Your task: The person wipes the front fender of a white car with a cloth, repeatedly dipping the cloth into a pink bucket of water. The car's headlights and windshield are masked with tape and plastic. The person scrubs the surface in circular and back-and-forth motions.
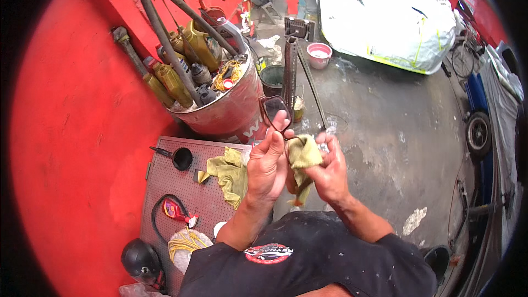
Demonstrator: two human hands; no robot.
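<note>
In front of my chest, my left hand (266,166) holds a pair of dark-framed glasses (270,109) with its fingers and thumb closed on the frame. One lens shows above the fingertips; the other side of the glasses is partly hidden. A yellow-green cloth (306,153) is bunched in my right hand (331,171), whose fingers are closed around it. The cloth lies against the lower right part of the glasses and hangs down between my hands. To the left, a second yellow-green cloth (226,175) lies crumpled on a perforated metal table (157,179).
A black funnel (182,158) and a red bottle (172,209) lie on the table. Beyond it stands a drum (245,99) filled with bottles and pipes. An upright metal stand (290,71), a pink bucket (319,55) and a sheeted car (379,16) are farther off.
</note>
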